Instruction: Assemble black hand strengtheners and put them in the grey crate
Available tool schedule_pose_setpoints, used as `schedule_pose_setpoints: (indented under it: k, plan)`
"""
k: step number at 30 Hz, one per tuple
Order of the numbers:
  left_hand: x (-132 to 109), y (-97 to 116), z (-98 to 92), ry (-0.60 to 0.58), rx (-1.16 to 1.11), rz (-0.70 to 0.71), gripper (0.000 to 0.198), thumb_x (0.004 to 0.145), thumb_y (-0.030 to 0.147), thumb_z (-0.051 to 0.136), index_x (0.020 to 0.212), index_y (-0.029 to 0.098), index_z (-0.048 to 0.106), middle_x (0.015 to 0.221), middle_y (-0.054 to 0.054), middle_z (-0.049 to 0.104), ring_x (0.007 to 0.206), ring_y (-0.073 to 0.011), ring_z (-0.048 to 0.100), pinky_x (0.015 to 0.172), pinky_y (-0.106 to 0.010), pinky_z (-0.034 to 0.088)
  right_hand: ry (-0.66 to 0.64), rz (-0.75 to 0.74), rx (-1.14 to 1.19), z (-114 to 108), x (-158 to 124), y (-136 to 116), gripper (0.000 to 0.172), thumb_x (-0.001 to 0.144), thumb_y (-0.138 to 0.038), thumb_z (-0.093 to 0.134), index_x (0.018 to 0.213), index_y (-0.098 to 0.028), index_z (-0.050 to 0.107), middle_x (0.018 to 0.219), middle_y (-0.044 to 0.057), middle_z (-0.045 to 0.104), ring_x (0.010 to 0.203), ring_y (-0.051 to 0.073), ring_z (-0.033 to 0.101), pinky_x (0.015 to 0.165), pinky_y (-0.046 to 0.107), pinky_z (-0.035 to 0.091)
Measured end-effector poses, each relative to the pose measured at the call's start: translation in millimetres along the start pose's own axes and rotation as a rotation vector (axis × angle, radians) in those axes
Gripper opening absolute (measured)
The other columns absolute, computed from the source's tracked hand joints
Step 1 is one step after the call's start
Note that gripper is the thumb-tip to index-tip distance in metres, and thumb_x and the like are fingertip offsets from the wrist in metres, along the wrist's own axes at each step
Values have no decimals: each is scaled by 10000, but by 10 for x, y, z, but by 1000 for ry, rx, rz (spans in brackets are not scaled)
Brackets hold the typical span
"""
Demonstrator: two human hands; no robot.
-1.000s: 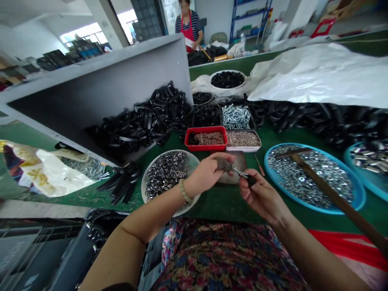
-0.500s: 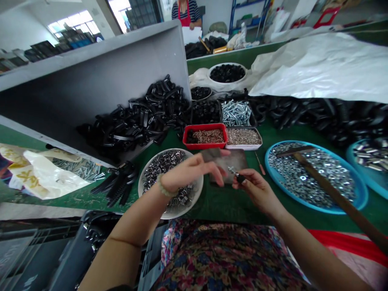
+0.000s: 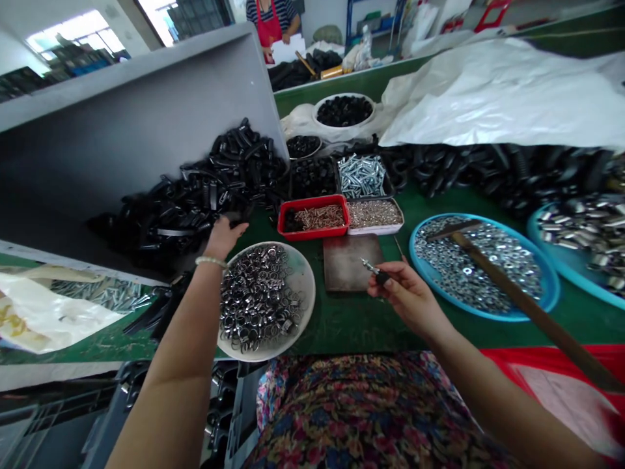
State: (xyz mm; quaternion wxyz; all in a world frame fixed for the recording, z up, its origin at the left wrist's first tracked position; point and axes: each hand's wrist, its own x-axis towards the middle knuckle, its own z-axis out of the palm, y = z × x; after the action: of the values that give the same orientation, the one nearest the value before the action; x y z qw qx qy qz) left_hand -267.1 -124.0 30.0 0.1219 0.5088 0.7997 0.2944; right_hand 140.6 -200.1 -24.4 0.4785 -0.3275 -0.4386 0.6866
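My left hand (image 3: 223, 236) reaches out to the near edge of a heap of black plastic parts (image 3: 195, 195) in front of a grey board; its fingers lie on the parts, and whether they grip one is hidden. My right hand (image 3: 407, 296) is closed on a small black piece with a metal screw tip (image 3: 374, 270) sticking out, held just right of a flat metal plate (image 3: 352, 262). A white bowl of shiny metal rings (image 3: 263, 299) sits between my two arms.
A red tray of brown pins (image 3: 314, 217), a tray of small screws (image 3: 375, 213) and a bin of silver bolts (image 3: 361, 174) stand behind the plate. A blue basin of nuts (image 3: 481, 267) with a hammer handle (image 3: 527, 306) is at right. A person in a red apron (image 3: 271, 19) works far back.
My left hand let go of the piece near my right hand and swung left and away to the black parts heap. My right hand stayed with the small piece.
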Motion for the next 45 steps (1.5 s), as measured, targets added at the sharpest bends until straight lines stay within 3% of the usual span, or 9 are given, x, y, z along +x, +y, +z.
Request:
schedule_pose_setpoints:
  k: [5,8,11,17,23,27,33,37,45]
  plan:
    - [-512,452,-270,109,-343,257,363,772,295,672,1131,258,633,1215,-42,582,1180,-225,520,1074,-383,379,-41,-36,-22,86,-41,-68,215,846,-360,661,1004,-234,585,870,24,704,734,147,687,728,321,558]
    - [-899,756,-145,-134,-799,207,613,682,219,749,1248,296,525,1115,-18,625,1090,-192,585,998,-364,452,-62,-100,-144,134,-85,-83,172,881,-325,618,1030,-244,588,891,24,700,767,146,693,757,316,554]
    - [-1240,956,151,-417,-1125,-35,486,680,252,769,1115,254,551,934,-5,648,927,-164,643,883,-342,514,-61,-185,-396,137,-149,-114,184,914,-287,556,1090,-254,596,941,39,686,831,161,689,802,332,547]
    - [-1724,1258,672,-785,-1270,-362,403,706,236,773,1038,207,545,812,25,609,642,-72,591,614,-208,510,-83,-357,-816,167,-240,-222,289,889,-192,520,1151,-267,614,1048,60,686,948,201,661,872,360,528]
    - [-1838,1528,767,-819,-1275,-382,446,668,253,791,1003,205,501,748,53,543,561,-35,501,475,-136,376,-46,-285,-602,176,-275,-170,224,919,-237,494,1126,-255,580,944,46,695,820,171,685,769,334,558]
    - [-1797,1480,784,-937,-1089,-324,400,669,245,777,957,189,506,711,53,537,516,-22,447,441,-132,296,-201,-221,-608,45,-298,-209,214,922,-283,513,1115,-241,596,965,56,696,869,173,677,806,343,545]
    - [-1840,1361,773,-1006,-965,-4,395,709,235,760,1018,182,519,882,3,634,719,-79,592,663,-205,453,-325,-8,-272,-22,-271,-273,289,923,-356,547,1173,-237,464,900,25,687,776,145,687,745,328,558]
    - [-1908,1402,771,-964,-932,113,434,649,194,801,964,183,502,883,-4,679,799,-132,645,809,-286,484,-360,153,81,12,-210,-230,529,821,-385,697,1198,-251,351,837,-5,703,636,121,681,633,273,552]
    - [-1924,1352,936,-768,-1090,42,395,714,308,745,1000,202,493,790,27,663,594,-97,608,652,-257,501,-298,198,139,181,-124,-234,466,806,-401,708,1122,-232,410,779,-14,698,629,121,677,619,264,548]
